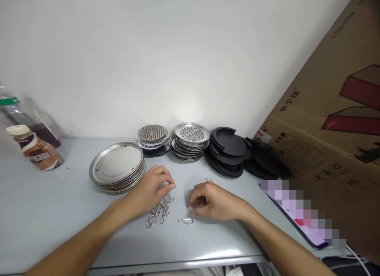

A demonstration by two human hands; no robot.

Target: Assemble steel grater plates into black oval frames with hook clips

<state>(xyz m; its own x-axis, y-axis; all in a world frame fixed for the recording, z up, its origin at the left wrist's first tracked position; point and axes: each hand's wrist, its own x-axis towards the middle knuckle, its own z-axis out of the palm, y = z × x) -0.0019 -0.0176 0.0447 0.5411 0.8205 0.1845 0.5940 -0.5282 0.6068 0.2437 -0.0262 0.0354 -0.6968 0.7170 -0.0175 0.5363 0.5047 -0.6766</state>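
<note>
My left hand (156,185) hovers over a small heap of silver wire snap hooks (158,212), its thumb and index fingertips meeting in a pinch. Whatever may be between those tips is too small to make out. To the right, my right hand (212,200) has its fingers curled and its thumb apart from them, with nothing visible in the gap. A single snap hook (186,221) lies on the grey table (178,248) just below and left of that hand. Behind the right hand, part of another small wire piece (209,179) shows.
Stacked metal discs (116,165) stand at left. Farther back are grater discs (152,133), perforated metal lids (192,134) and black round plastic parts (228,145). Bottles (41,153) stand far left. A phone-like flat item (308,232) and a large cardboard box (323,149) flank the right side.
</note>
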